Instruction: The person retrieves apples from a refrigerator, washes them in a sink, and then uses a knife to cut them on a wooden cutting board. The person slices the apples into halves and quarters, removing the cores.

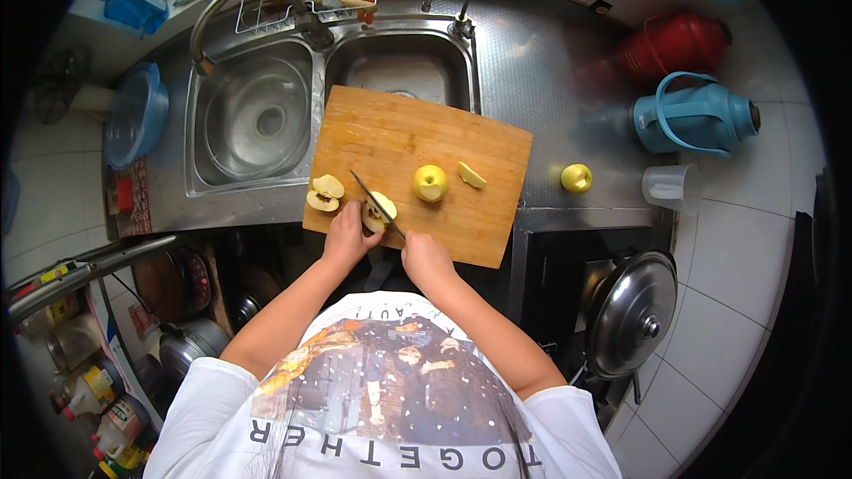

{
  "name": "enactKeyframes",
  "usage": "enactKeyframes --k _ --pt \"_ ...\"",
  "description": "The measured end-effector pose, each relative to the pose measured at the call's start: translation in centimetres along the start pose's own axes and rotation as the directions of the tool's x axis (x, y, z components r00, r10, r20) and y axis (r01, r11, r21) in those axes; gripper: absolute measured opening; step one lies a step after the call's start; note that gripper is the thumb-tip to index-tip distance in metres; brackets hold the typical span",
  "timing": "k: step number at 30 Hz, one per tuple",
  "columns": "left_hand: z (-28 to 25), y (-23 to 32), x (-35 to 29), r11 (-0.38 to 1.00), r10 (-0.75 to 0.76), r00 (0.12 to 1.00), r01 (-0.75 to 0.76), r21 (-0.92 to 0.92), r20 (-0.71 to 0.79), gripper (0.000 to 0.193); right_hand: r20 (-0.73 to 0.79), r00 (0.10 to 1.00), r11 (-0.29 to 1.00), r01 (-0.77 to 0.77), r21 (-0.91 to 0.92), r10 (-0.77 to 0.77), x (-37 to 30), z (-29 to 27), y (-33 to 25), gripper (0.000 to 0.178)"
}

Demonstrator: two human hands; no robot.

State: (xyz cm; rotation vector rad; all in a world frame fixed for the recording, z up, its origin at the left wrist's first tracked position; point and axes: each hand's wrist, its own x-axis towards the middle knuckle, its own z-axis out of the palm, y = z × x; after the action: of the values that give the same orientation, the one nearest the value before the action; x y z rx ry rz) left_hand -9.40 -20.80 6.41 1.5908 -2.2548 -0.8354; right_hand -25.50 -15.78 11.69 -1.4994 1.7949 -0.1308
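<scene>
A wooden cutting board (479,137) lies on the steel counter, partly over the right sink basin. My left hand (348,239) is closed on a cut apple piece (376,210) near the board's front edge, its dark core showing. In my right hand (426,260) is a knife (366,188), its blade slanting across that piece toward the far left. Cut apple pieces (326,192) rest at the board's left edge, beside my left hand. Farther right on the board stand a yellow-green apple (430,184) with a sliced-off patch and a thin apple slice (471,176).
Another apple (577,179) sits on the counter to the right, near a clear plastic cup (668,186) and a blue thermos (697,117). A lidded pan (632,315) stands on the black stove at the right. Behind the board are two sink basins (255,115) with curved faucets.
</scene>
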Motion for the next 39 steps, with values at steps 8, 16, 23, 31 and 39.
enactKeyframes --k 8,16,23,31,39 --pt "0.4 -0.6 -0.7 0.999 0.008 0.999 -0.01 -0.054 -0.031 0.063 -0.031 0.998 0.943 -0.033 0.33 0.046 -0.3 0.1 3.1 0.017" --pt "0.1 -0.4 -1.1 0.995 -0.03 0.998 0.025 -0.096 -0.05 0.063 -0.113 0.993 0.943 0.074 0.325 -0.039 -0.7 -0.7 2.5 0.019" --pt "0.0 0.1 -1.0 0.989 -0.076 0.997 0.072 -0.126 -0.025 0.062 -0.167 0.986 0.914 0.092 0.395 -0.027 -2.8 -3.2 2.1 0.019" --pt "-0.3 0.7 -0.7 0.988 -0.088 0.996 0.084 -0.128 -0.029 0.063 -0.181 0.981 0.92 0.012 0.391 0.064 -4.2 -6.2 3.4 0.021" --pt "0.6 -0.8 -0.8 0.838 -0.19 0.975 0.222 -0.498 0.114 0.067 -0.418 0.905 0.988 -0.009 0.156 0.074 -5.1 -6.4 5.2 0.028"
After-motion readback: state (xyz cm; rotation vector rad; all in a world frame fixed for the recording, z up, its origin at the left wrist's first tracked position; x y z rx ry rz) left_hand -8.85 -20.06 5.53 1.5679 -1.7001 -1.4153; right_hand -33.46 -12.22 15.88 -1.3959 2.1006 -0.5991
